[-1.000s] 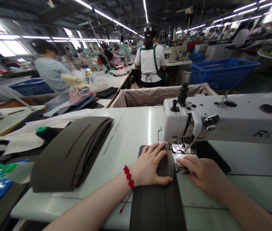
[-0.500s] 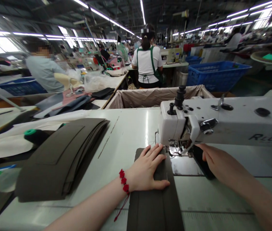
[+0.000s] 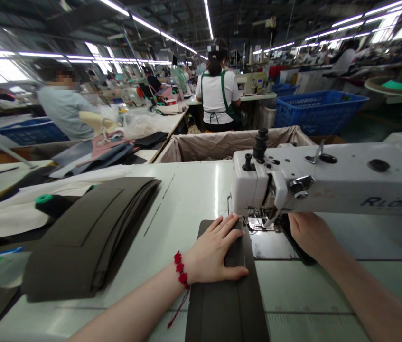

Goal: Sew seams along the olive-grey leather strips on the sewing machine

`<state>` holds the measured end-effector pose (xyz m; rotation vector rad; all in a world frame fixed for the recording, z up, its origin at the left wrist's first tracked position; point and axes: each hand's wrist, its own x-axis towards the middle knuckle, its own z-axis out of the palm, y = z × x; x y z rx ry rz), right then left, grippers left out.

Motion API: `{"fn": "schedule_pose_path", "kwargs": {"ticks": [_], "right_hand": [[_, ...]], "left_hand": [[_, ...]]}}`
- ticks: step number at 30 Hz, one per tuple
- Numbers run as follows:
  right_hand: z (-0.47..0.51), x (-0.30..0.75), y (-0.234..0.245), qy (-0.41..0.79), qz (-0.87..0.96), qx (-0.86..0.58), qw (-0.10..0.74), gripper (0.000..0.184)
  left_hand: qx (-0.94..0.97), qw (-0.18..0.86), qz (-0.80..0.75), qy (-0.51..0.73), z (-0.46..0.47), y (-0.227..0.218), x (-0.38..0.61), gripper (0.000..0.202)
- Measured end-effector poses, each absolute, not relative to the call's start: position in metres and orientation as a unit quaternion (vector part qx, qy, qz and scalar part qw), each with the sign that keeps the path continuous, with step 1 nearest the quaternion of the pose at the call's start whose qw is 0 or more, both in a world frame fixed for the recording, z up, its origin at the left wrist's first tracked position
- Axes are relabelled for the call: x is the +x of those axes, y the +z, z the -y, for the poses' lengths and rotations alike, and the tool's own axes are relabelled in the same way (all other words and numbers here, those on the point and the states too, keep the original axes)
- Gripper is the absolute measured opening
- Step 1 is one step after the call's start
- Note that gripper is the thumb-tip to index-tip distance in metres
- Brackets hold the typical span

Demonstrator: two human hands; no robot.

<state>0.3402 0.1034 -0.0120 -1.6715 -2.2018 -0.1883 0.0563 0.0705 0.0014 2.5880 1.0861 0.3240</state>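
Note:
My left hand point(image 3: 215, 254) lies flat with fingers spread on a dark olive-grey fabric panel point(image 3: 218, 313), and its fingertips are close to the presser foot point(image 3: 257, 223) of a white sewing machine point(image 3: 329, 178). A red knotted bracelet point(image 3: 180, 268) circles that wrist. Under the machine's arm, my right hand point(image 3: 307, 232) is curled against a flat black object point(image 3: 298, 247), whose exact kind I cannot make out. The machine arm hides part of those fingers. The panel rests just left of the metal needle plate point(image 3: 272, 246).
A stack of matching dark panels point(image 3: 76, 237) lies on the left of the pale table point(image 3: 175, 204), by a black thread cone point(image 3: 49, 205). Beyond the table is a fabric-lined bin point(image 3: 201, 145). A person in a green apron point(image 3: 218, 97) sits farther off, near a blue crate point(image 3: 320, 109).
My right hand has shifted slightly, with its fingers drawn farther in under the machine arm. My left hand and the panel stay in place; the view moves a little.

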Motion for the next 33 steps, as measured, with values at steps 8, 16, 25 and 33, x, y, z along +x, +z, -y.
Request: {"fn": "schedule_pose_path", "kwargs": {"ticks": [8,16,25,33], "right_hand": [[-0.1048,0.3417,-0.0121,-0.055,0.787,-0.594,0.160,0.029],[-0.1051,0.3423,-0.0125,-0.017,0.792,-0.590,0.159,0.033],[-0.1073,0.3418,-0.0102,0.052,0.797,-0.580,0.163,0.037],[-0.1081,0.3401,-0.0093,0.102,0.774,-0.602,0.169,0.042]], "left_hand": [[0.904,0.158,-0.378,0.120,-0.0713,-0.0005,0.0567,0.075],[0.903,0.165,-0.376,0.126,-0.0714,-0.0001,0.0566,0.075],[0.904,0.156,-0.382,0.113,-0.0732,-0.0003,0.0567,0.075],[0.904,0.154,-0.383,0.113,-0.0735,-0.0001,0.0565,0.075]]}}
